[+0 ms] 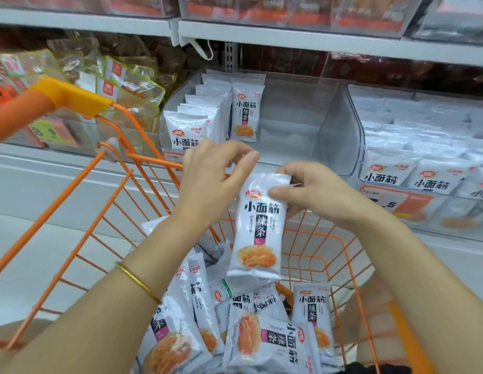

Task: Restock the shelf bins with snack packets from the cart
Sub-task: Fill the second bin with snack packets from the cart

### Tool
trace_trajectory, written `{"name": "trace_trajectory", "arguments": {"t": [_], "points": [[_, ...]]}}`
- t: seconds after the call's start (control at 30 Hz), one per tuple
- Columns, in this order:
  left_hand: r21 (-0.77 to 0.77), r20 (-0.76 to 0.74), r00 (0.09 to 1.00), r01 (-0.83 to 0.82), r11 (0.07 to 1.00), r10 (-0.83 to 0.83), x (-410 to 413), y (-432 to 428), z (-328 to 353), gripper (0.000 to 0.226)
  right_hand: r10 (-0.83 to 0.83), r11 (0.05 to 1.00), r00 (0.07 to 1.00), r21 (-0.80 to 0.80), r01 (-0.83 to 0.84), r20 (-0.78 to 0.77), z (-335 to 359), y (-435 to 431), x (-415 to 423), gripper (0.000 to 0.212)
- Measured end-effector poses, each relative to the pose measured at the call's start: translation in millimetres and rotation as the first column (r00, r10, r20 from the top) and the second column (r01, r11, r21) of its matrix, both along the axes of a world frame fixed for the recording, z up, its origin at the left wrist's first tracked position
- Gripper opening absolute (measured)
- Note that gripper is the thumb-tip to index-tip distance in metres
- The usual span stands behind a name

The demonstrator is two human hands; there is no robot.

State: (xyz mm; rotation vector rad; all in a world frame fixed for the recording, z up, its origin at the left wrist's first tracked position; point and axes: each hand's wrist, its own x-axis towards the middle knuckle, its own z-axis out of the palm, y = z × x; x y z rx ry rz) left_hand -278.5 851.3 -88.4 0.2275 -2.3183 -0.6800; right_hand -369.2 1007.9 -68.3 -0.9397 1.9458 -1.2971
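**Held packet** (pixel 259 228): white snack packet with black lettering and an orange food picture. It hangs upright over the cart, between the two hands and just near of the middle bin.

**Right hand** (pixel 313 190): pinches the packet's top edge, thumb on the printed face and fingers behind it.

**Left hand** (pixel 210 179): raised just left of the packet's top, fingers curled in towards the thumb. I cannot tell whether it grips or touches the packet. A gold bangle (pixel 139 283) sits on this forearm.

**Cart** (pixel 154 159): orange wire basket, near and centre, with its orange handle (pixel 59 95) at far left.

**Loose packets** (pixel 267 344): a heap of the same white packets in the near end of the cart, lying at mixed angles.

**Middle bin** (pixel 289 130): clear plastic, on the shelf beyond the cart.

**Standing packets** (pixel 245 114): rows of the same packets, upright at the middle bin's left side. The bin's right part shows bare floor.

**Right bin** (pixel 355 125): clear, touching the middle bin and packed with the same white packets. An orange price label (pixel 407 203) is on its front.

**Left bin stock** (pixel 127 85): yellow-edged clear pouches, far left, behind the cart handle.

**Upper shelf** (pixel 289 36): white, carrying blurred red-labelled boxes.
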Motion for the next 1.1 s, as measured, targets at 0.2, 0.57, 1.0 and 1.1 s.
{"name": "trace_trajectory", "arguments": {"t": [0.2, 0.57, 1.0, 1.1], "points": [[0.42, 0.024, 0.995, 0.075, 0.904, -0.094, -7, 3, -3, 0.02, -0.11, 0.988, 0.98, -0.091, 0.127, 0.166, -1, -4, 1, 0.012], [0.078, 0.047, 0.996, -0.08, 0.994, 0.076, -22, -25, -2, 0.03, -0.249, 0.967, 0.944, -0.003, 0.255, 0.215, 29, -24, -41, 0.011], [-0.457, 0.124, 0.975, -0.111, 0.883, 0.186, -30, -30, -35, 0.043, -0.434, 0.818, 0.816, 0.212, 0.534, -0.381, -41, -172, -147, 0.032], [-0.459, 0.13, 0.972, -0.114, 0.881, 0.194, -31, -30, -35, 0.042, -0.492, 0.786, 0.756, 0.152, 0.599, -0.432, -47, -187, -156, 0.031]]}}
